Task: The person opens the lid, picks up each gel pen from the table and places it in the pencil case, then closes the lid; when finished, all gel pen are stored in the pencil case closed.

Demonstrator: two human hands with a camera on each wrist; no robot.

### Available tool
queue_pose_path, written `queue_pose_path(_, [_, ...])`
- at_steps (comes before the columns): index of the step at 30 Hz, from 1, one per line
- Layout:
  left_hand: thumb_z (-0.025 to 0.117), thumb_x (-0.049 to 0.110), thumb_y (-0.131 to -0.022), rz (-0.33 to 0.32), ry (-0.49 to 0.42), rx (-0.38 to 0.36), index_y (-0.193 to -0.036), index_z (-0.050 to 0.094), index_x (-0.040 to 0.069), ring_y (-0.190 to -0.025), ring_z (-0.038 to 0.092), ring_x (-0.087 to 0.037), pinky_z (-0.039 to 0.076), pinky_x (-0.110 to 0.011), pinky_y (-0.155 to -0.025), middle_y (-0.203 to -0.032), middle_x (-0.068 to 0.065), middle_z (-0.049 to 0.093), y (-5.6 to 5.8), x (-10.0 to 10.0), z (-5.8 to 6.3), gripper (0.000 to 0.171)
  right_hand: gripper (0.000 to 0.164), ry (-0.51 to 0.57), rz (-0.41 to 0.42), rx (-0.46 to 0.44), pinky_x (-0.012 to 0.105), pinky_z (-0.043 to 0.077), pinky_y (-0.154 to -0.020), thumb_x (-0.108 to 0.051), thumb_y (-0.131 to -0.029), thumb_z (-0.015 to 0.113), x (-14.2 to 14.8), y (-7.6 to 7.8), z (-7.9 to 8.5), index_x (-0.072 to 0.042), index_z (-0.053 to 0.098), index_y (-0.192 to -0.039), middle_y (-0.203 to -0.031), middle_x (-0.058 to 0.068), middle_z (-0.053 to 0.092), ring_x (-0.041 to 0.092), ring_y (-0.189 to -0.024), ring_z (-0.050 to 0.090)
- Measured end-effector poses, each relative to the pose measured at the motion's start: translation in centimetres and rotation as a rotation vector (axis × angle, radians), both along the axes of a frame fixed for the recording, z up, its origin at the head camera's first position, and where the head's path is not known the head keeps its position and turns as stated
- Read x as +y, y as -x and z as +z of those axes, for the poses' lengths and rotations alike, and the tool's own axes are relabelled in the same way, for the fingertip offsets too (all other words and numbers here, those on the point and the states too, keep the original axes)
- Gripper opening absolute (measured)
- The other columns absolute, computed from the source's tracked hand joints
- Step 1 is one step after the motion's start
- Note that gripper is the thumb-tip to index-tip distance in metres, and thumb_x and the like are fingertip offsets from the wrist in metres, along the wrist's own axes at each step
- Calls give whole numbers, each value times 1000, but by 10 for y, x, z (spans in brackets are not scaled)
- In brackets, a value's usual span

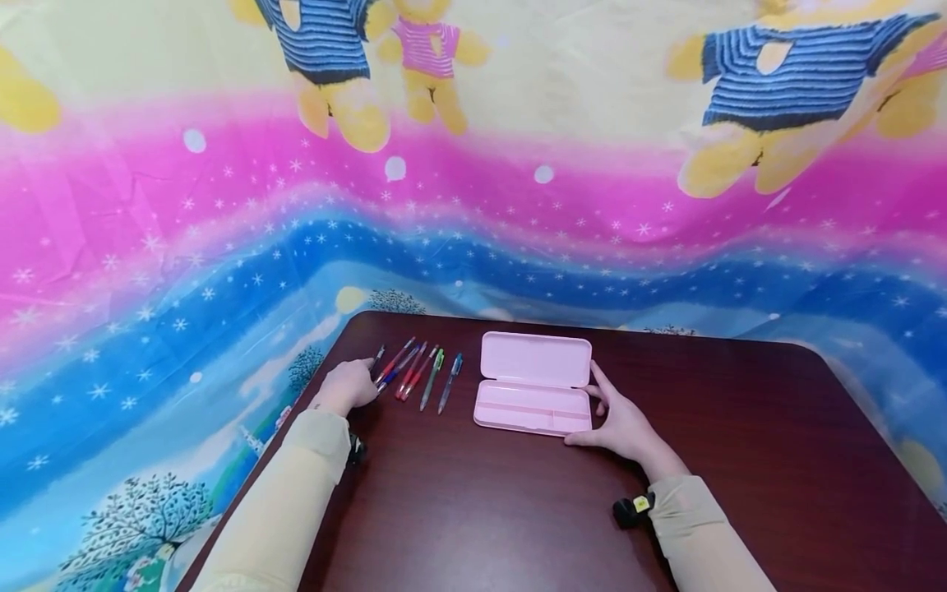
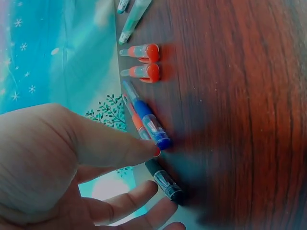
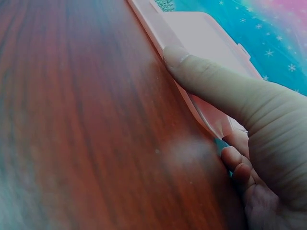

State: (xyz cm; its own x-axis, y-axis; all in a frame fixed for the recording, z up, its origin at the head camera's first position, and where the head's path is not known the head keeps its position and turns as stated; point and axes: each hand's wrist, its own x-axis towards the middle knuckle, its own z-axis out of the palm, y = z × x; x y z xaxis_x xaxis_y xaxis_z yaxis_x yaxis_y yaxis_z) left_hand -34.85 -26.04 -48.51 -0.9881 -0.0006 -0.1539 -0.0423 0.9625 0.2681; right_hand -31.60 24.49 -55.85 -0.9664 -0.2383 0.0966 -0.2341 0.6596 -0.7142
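A pink pencil case [image 1: 536, 359] lies open on the table, its lid folded back and its divided tray [image 1: 510, 395] bare. My right hand [image 1: 625, 423] grips the tray's right end, thumb on the front edge [image 3: 180, 60] and fingers round the side. At the left end of a row of pens, my left hand [image 1: 344, 386] reaches over a black pen [image 2: 165, 182]. Its thumb overlaps the end of a red pen [image 2: 136, 120] beside a blue pen [image 2: 149, 122], while its fingers are spread beside the black one.
Further right in the row lie two red pens [image 1: 420, 374], a green pen [image 1: 432, 380] and a teal-clipped pen [image 1: 450, 383], left of the case. The dark wooden table [image 1: 473, 510] has rounded far corners. A patterned cloth [image 1: 473, 238] hangs behind and along its sides.
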Motion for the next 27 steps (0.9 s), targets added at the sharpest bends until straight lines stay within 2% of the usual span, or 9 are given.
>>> queue_pose_path(4, [68, 11, -97, -4, -9, 3, -163, 52, 5, -122, 66, -45, 55, -62, -108, -152, -29, 64, -1, -1, -1, 68, 152, -4, 0, 1, 26, 44, -65, -51, -70, 104, 1, 0, 0, -28, 2, -179, -158, 12, 65, 18, -97, 50])
queue_pose_path(9, [66, 12, -101, 36, -43, 7, -165, 50, 5, -140, 59, -51, 49, -66, -118, -161, -29, 57, 1, -1, -7, 66, 150, 12, 8, 14, 26, 43, -64, -48, -71, 105, 1, -1, 3, -25, 4, -180, -158, 14, 65, 20, -97, 50])
queue_pose_path(18, [66, 5, -97, 68, -34, 53, -160, 57, 3, -140, 58, -52, 50, -66, -117, -158, -27, 61, 5, -7, -24, 63, 150, 13, 11, 7, 26, 42, -63, -47, -71, 105, 0, -1, 4, -25, 4, -180, -157, 14, 65, 20, -97, 50])
queue_pose_path(23, [64, 5, -99, 106, -95, 73, -160, 56, 4, -144, 54, -53, 46, -69, -121, -160, -28, 58, 5, -7, -21, 62, 150, 11, 11, 16, 26, 43, -64, -48, -71, 105, 0, 0, 2, -25, 4, -180, -157, 14, 66, 20, -96, 51])
queue_pose_path(27, [62, 11, -105, 94, -125, 142, -162, 55, 7, -139, 59, -51, 50, -68, -116, -155, -28, 62, 3, 2, -13, 57, 150, 12, 13, 16, 26, 43, -64, -49, -70, 105, 1, 0, 2, -25, 4, -180, -157, 15, 66, 20, -96, 51])
